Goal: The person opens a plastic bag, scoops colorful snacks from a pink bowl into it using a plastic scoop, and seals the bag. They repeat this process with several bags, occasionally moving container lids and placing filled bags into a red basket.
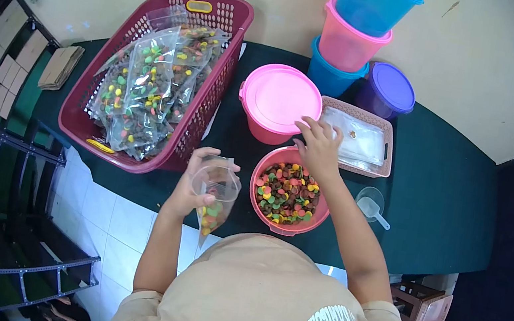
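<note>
My left hand (189, 185) is closed around a clear plastic pouch (210, 217), with some coloured candies in its lower part. A round, clear plastic cup-like piece (216, 183) sits at the pouch's mouth. My right hand (322, 146) has its fingers spread and holds nothing. Its fingertips overlap the edge of a pink lid (282, 97) on a pink tub (265, 131). Below that hand stands an open pink tub (321, 223) full of brown, red, yellow and green candies (287, 193).
A maroon basket (182, 142) of filled pouches (152, 80) stands at left. Behind the tubs, a pale tray (369, 173) holds clear bags (354, 139). Blue and pink tubs (355, 41) are stacked beside a purple tub (389, 91). A clear scoop (370, 207) lies at right.
</note>
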{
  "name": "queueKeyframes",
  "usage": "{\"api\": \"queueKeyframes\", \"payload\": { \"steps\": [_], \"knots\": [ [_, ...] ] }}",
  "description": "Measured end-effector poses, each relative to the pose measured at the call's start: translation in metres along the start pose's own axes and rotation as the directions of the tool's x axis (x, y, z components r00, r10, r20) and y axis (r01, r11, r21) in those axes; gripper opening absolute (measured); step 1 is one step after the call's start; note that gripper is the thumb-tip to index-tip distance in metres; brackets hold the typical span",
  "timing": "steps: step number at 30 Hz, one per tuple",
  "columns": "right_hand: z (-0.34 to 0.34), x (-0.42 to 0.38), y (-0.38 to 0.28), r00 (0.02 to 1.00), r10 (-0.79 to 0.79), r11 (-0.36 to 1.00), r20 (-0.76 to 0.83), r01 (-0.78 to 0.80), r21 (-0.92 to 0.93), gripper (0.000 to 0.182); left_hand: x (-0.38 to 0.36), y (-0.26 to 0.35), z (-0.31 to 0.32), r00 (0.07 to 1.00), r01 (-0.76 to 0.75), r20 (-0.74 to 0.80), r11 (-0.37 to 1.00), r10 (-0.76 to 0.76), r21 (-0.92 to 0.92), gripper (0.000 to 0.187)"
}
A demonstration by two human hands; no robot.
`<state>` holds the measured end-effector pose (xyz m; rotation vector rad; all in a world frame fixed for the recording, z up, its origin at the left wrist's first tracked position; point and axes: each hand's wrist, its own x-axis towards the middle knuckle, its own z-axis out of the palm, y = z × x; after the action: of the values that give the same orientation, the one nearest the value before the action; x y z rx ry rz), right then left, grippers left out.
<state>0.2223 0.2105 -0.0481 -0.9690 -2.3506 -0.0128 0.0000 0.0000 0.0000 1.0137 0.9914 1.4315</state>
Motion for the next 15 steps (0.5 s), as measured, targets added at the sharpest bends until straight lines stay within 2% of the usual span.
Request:
{"api": "queueKeyframes", "payload": {
  "steps": [2,3,5,7,9,11,13,15],
  "knots": [
    [0.009,0.01,0.007,0.99,-0.139,0.988,0.016,0.14,-0.068,0.02,0.002,-0.009,0.004,0.999,0.038,0.033,0.999,-0.038,-0.022,0.104],
    [0.01,0.019,-0.006,0.991,-0.129,0.99,-0.018,0.128,-0.061,0.02,-0.001,0.005,-0.008,0.999,0.03,0.045,0.999,-0.031,0.012,0.104],
    [0.005,0.011,-0.004,0.985,-0.149,0.98,0.088,0.159,-0.12,0.017,-0.004,-0.001,-0.011,0.998,0.028,0.062,0.999,-0.026,-0.02,0.098],
    [-0.006,-0.011,-0.015,0.983,-0.147,0.98,0.107,0.159,-0.118,0.017,-0.008,0.0,-0.015,0.999,0.032,0.044,0.999,-0.031,-0.011,0.098],
    [-0.02,-0.029,-0.019,0.98,-0.183,0.982,0.082,0.186,-0.031,0.018,-0.009,-0.003,-0.014,0.997,0.072,-0.018,0.997,-0.072,0.001,0.104],
    [-0.021,-0.031,-0.019,0.983,-0.168,0.985,0.072,0.171,-0.035,0.023,-0.004,-0.007,-0.01,0.996,0.088,-0.011,0.996,-0.088,-0.003,0.104],
    [-0.007,-0.02,-0.01,0.995,-0.073,0.986,0.07,0.082,-0.148,0.025,0.002,-0.002,-0.001,0.994,0.109,-0.003,0.994,-0.108,0.031,0.104],
    [0.001,-0.016,-0.003,0.996,-0.058,0.988,0.07,0.067,-0.141,0.025,0.009,-0.007,0.007,0.995,0.089,0.043,0.995,-0.091,0.037,0.102]
  ]
}}
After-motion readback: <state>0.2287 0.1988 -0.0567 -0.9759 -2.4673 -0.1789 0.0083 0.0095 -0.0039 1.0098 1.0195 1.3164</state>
